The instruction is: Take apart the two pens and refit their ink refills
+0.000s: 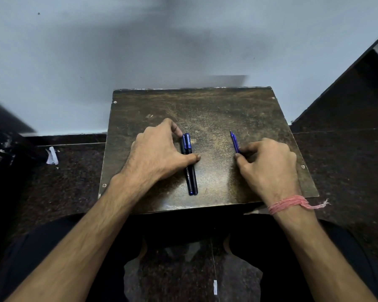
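Two dark pens [190, 171] with blue clips lie side by side, lengthwise, in the middle of a small worn brown board [214, 118]. My left hand [155, 153] rests over their upper halves, thumb and forefinger touching them. To the right, two thin blue ink refills [234, 141] lie together, tips pointing away from me. My right hand [268, 166] pinches their near ends between thumb and fingers; those ends are hidden under the fingers.
The board sits over my lap, its far edge against a pale blue wall [140, 51]. Dark speckled stone floor [63, 171] surrounds it, with a white paper scrap [52, 155] at the left. A pink thread band [290, 203] circles my right wrist.
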